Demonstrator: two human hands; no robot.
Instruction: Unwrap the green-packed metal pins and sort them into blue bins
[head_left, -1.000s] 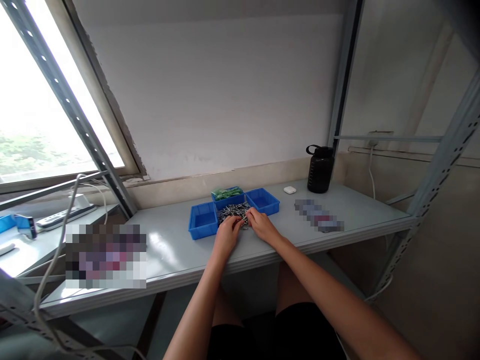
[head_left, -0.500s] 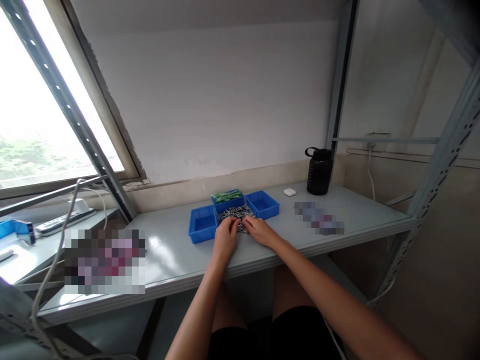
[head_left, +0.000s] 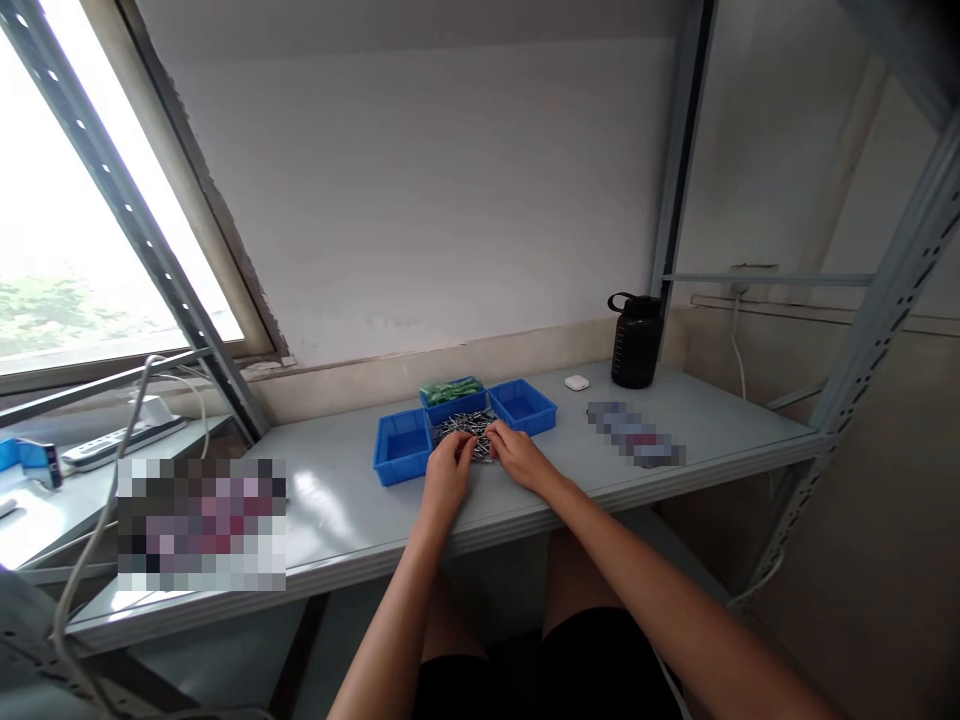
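A pile of thin metal pieces [head_left: 463,424], like screws or nails, lies between the blue bins in the middle of the table. My left hand [head_left: 448,464] rests at the near left side of the pile, thumb and fingers pinched together. Over its right side, my right hand [head_left: 516,455] is also closed in a pinch, its fingertips a short way from the left ones. Whatever the fingers hold is too small to make out. An unfilled blue bin [head_left: 403,447] stands left of the pile, and another blue bin [head_left: 523,406] sits right of it.
Behind the pile stands a blue bin [head_left: 452,408] of green packets [head_left: 451,391]. A black bottle [head_left: 636,342] and small white case [head_left: 577,383] are at the back right. Blurred-out items lie at both sides. Metal shelf posts [head_left: 885,270] frame the table [head_left: 337,530].
Both hands stay at the pile with small finger movements; the fingertips look slightly farther apart. The whole view has shifted a little.
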